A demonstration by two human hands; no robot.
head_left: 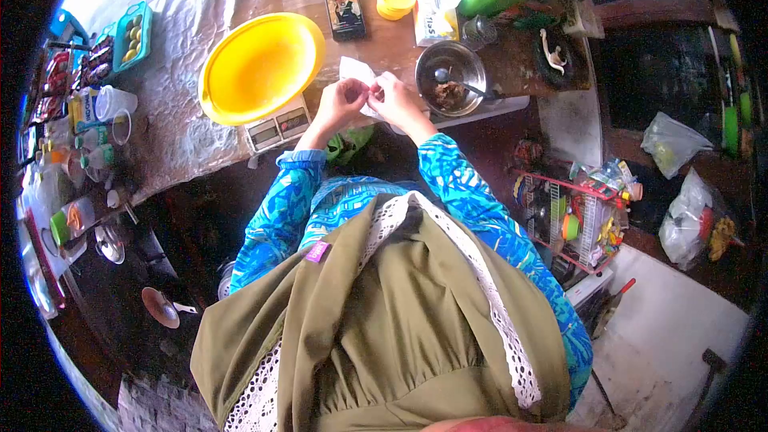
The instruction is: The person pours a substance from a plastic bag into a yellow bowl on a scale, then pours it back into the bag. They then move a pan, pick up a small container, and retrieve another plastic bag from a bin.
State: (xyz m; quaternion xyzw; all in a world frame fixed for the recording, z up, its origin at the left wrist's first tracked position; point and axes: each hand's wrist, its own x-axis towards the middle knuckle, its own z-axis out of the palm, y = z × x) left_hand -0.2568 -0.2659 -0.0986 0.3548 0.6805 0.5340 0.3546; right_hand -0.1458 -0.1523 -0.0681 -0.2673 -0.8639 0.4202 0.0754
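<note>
Both our left hand (342, 104) and our right hand (394, 99) have thumb and fingers pinched together, their tips nearly meeting on a thin white sheet (357, 70); whether a small morsel sits between them we cannot tell. The sheet looks light, limp and easily torn, so we would do best to take it lightly by its edges. It lies at and under our fingertips, one corner poking out towards 11 o'clock of the grip. From there, the metal bowl (432, 58) with brown filling (449, 98) sits near at 3 o'clock, the yellow basin (262, 64) at 10, the phone (345, 12) at 12.
</note>
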